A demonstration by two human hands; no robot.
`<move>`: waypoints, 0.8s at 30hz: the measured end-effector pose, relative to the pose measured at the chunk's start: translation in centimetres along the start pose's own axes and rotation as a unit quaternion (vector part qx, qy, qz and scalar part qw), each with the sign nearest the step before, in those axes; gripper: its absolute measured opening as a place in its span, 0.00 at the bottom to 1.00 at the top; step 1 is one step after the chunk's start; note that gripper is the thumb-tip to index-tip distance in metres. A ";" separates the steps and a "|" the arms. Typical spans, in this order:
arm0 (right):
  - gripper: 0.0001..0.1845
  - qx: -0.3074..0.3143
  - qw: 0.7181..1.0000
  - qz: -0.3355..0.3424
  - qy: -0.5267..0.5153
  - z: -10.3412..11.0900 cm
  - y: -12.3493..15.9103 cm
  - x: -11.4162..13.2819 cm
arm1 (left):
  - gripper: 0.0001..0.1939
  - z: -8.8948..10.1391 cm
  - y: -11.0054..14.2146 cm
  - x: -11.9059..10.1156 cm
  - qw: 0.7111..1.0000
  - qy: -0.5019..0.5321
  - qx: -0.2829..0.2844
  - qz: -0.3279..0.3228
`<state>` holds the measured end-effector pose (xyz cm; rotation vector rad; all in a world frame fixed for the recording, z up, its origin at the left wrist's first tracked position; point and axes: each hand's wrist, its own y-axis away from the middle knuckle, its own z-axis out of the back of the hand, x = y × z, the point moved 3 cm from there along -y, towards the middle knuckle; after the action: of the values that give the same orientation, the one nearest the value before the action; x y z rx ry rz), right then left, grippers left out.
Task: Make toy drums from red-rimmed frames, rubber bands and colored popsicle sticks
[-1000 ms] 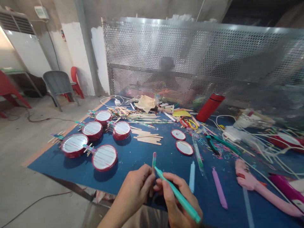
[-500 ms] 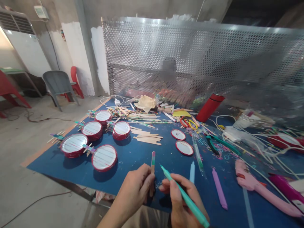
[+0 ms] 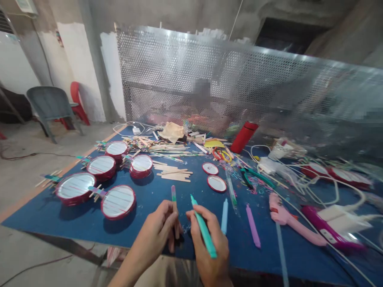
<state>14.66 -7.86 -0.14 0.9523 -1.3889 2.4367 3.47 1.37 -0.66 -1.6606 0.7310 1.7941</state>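
My left hand [image 3: 158, 225] is closed around a craft stick [image 3: 174, 196] held upright, its top coloured purple and green. Below the fingers, wooden stick ends show, perhaps from more than one stick. A teal marker [image 3: 204, 229] sits in the grip of my right hand [image 3: 211, 243], its tip pointing up and away, apart from the stick. Just right of that hand lies a light blue marker [image 3: 224, 217], and farther right a purple marker [image 3: 253, 226]. Bare craft sticks [image 3: 175, 174] lie in a loose pile beyond my hands.
Several banjo-like red-rimmed discs [image 3: 118, 202] stand at left. Two small round lids [image 3: 216, 183] lie mid-table. At right are a pink glue gun [image 3: 295, 225], a magenta tool [image 3: 326, 229], pliers [image 3: 260, 177] and tangled white cables [image 3: 323, 191]. A red bottle [image 3: 243, 137] stands behind.
The view has swung to the right, so the table things sit farther left. My right hand has turned the teal marker to point more directly away. Both hands keep their hold.
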 end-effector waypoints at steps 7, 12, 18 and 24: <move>0.19 0.125 0.931 0.120 0.323 1.4 -2.2 -2.1 | 0.12 0.3 -0.3 0.9 0.999 0.041 -0.010 -0.010; 0.22 0.135 0.882 0.047 0.449 4.0 -2.8 -4.6 | 0.11 0.5 -0.5 0.8 1.000 0.011 0.013 -0.011; 0.12 0.099 0.809 -0.082 0.574 7.8 -2.8 -6.8 | 0.15 0.2 -0.5 0.7 0.999 -0.043 0.004 0.011; 0.15 0.128 0.805 -0.137 0.562 8.1 -2.2 -8.4 | 0.11 -0.1 -0.1 0.2 0.998 -0.057 0.014 0.030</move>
<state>25.78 -12.10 -0.82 -0.3216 -0.4468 2.2392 3.64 1.35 -0.88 -1.5199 0.7575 1.8945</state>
